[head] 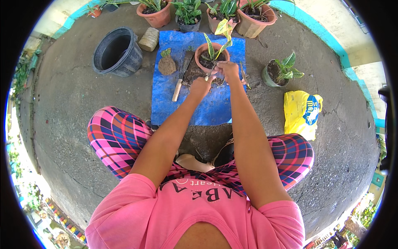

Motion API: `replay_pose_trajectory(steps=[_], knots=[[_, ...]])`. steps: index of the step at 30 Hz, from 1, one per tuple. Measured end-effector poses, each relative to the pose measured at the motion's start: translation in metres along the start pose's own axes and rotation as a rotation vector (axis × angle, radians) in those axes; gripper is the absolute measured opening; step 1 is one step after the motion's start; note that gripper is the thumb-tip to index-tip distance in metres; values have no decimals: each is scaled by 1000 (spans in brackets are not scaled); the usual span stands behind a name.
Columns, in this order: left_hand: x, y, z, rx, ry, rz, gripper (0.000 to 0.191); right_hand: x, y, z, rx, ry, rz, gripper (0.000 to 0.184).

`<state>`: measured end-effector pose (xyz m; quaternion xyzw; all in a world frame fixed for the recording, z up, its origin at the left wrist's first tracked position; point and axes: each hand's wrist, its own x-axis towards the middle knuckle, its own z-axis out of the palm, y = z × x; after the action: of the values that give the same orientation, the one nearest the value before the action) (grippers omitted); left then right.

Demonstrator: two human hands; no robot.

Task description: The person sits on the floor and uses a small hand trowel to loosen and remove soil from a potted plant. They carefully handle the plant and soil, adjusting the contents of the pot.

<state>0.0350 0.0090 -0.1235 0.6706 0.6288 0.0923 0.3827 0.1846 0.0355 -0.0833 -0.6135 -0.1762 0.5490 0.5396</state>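
My left hand (201,86) and my right hand (228,71) are close together over loose soil, just in front of a terracotta-coloured pot (200,66). Both sets of fingers are closed on a thin stem or root piece (212,69), whose exact kind is too small to tell. In the pot stand yellow-edged snake plant leaves (210,46) in dark soil. Left of the pot, a large knife with a pale handle (177,90) lies on a blue sheet (205,109). A soil ball with a small leafy plant (167,64) rests farther left.
An empty-looking black bucket (133,59) and a pale cylindrical block (149,39) are at the left. On the right stand a potted leafy plant (288,67) and a yellow plastic bag (295,109). Several potted plants line the far side, including one in a terracotta-coloured pot (157,18).
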Motion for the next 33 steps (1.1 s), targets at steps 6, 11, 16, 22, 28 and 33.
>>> replay_pose_trajectory(steps=[6,11,16,22,28,33], knots=[[0,-6,5,102,104,216,74,0,-2,-3,44,-14,23,12],[2,-7,8,73,97,135,74,1,-6,-4,-40,13,87,11],[2,-3,1,-64,-55,-22,77,1,-5,-4,-52,9,55,12],[-3,5,-8,-109,-110,-24,77,2,-8,-8,155,2,1,15],[4,-3,3,-5,-169,96,87,0,-9,-8,38,-30,43,17],[9,-9,12,216,-66,203,48,2,-6,-4,39,1,51,16]])
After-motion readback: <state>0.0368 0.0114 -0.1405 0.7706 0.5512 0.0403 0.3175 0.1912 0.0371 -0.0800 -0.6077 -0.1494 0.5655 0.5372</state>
